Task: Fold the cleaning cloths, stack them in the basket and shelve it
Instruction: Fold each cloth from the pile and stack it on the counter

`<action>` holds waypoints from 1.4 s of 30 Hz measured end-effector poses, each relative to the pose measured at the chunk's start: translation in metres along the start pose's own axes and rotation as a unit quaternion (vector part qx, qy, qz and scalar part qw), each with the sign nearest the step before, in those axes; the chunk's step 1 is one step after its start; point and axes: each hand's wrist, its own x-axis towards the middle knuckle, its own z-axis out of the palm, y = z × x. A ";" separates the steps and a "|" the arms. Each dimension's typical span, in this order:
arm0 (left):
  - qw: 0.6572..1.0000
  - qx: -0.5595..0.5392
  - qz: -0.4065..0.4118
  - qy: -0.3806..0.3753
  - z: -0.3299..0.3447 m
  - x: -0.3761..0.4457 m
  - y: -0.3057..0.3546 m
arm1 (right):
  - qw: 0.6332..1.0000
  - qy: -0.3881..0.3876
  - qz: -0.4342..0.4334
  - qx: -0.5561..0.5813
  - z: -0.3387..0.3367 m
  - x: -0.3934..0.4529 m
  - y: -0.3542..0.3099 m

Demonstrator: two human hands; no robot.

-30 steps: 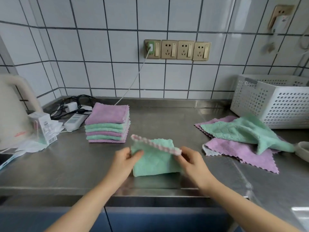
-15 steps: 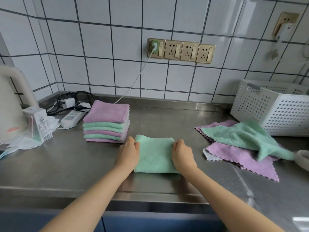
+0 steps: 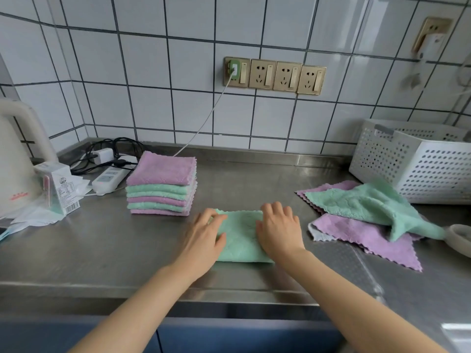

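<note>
Folded green microfibre cloth flat on the stainless-steel tabletop, near the front edge, between both hands. Left hand palm-down on its left side, fingers fairly straight and spread across the top left corner, pressing rather than gripping. Right hand palm-down on its right side, fingers loosely bent over the far right corner; whether any fabric is pinched beneath cannot be told.

Just behind and to the left, a neat stack of folded purple and green cloths, purple on top, close to the flat cloth but apart from it. To the right, an unfolded green cloth draped over an unfolded purple cloth with zigzag edges, both loose on the tabletop. Behind these, a white perforated plastic basket standing upright against the tiled wall, well apart from the hands.

At far left, a cream electric kettle, a small white printed carton beside it, a white power strip with black cables behind. On the wall, a row of four gold sockets, a white cable plugged into the leftmost. At the right edge, part of a pale round object, too cropped to identify.
</note>
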 end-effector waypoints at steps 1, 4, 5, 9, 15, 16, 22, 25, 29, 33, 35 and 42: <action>0.998 -0.017 0.004 -0.055 0.000 -0.002 0.000 | 0.999 -0.008 -0.049 -0.003 0.005 -0.002 0.000; 0.986 -0.015 -0.042 -0.161 0.001 -0.009 -0.001 | 0.990 -0.084 -0.110 -0.023 0.010 -0.010 0.001; 0.983 -0.005 -0.060 -0.176 0.000 -0.011 -0.001 | 0.989 -0.102 -0.103 -0.024 0.008 -0.013 0.002; 0.974 0.024 -0.111 -0.194 -0.008 -0.015 -0.001 | 0.982 -0.182 -0.032 0.026 0.010 -0.018 0.018; 0.964 -0.101 -0.173 -0.173 -0.020 -0.016 0.010 | 0.984 -0.180 -0.004 0.009 0.005 -0.027 0.020; 0.965 -0.138 -0.163 -0.150 -0.019 -0.016 0.012 | 0.985 -0.170 -0.002 -0.002 0.004 -0.028 0.019; 0.762 -0.531 -0.370 0.028 -0.022 -0.006 0.012 | 0.989 -0.145 0.023 -0.001 0.002 -0.032 0.015; 0.724 -0.573 -0.383 -0.033 -0.023 -0.006 0.014 | 0.990 -0.136 0.032 0.018 0.002 -0.033 0.015; 0.749 -0.572 -0.334 -0.016 -0.036 -0.003 0.017 | 0.985 -0.113 0.061 0.116 0.002 -0.023 0.011; 0.749 -0.602 -0.276 0.023 -0.059 0.011 0.005 | 0.908 -0.106 0.128 0.384 -0.009 -0.004 -0.007; 0.759 -0.600 -0.248 0.050 -0.072 0.023 -0.007 | 0.828 -0.113 0.152 0.528 -0.020 0.013 -0.023; 0.893 -0.399 -0.125 0.165 -0.130 0.103 -0.087 | 0.739 -0.038 0.112 0.663 -0.051 0.120 -0.109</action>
